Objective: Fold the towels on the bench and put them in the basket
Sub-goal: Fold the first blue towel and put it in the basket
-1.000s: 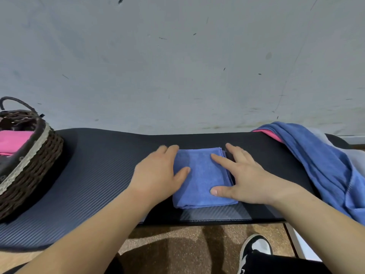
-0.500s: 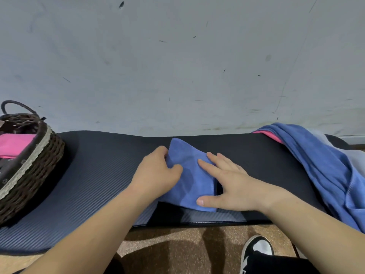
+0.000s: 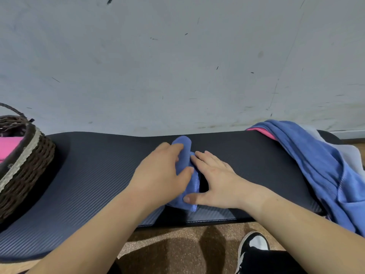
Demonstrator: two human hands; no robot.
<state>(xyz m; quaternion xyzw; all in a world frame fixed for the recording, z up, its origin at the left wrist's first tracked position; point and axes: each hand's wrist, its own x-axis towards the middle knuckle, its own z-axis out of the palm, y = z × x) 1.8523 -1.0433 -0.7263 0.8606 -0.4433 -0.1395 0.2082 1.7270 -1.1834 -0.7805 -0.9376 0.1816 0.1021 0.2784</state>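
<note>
- Where the scuffed grey wall (image 3: 177,66) comes down, the bench (image 3: 88,175) runs right across in front of me, topped with a dark ribbed pad.
- Over its right end sprawls the pile (image 3: 316,165), all unfolded: a big blue cloth on top, a pink edge peeping out at the back, and pale grey cloth behind.
- On the left end stands the basket (image 3: 25,171), dark wicker with a pale lace band round the rim and a loop handle. A pink towel (image 3: 7,147) lies inside it.
- Speckled brown floor (image 3: 167,244) shows below the bench's front edge.
- From the left, the left hand (image 3: 160,173) reaches to the middle of the bench and grips the towel (image 3: 184,147). Its fingers curl over the top fold and its thumb presses the near side.
- Just beside it, the right hand (image 3: 215,180) has straight fingers laid flat against the towel's right side. Its thumb stretches along the near lower edge, so it presses rather than grasps.
- Small, blue and folded thick, the towel stands bunched on edge between the two hands, its lower corner on the pad. It is well apart from both basket and pile.
- At bottom right, a black-and-white shoe (image 3: 254,246) rests on the floor.
</note>
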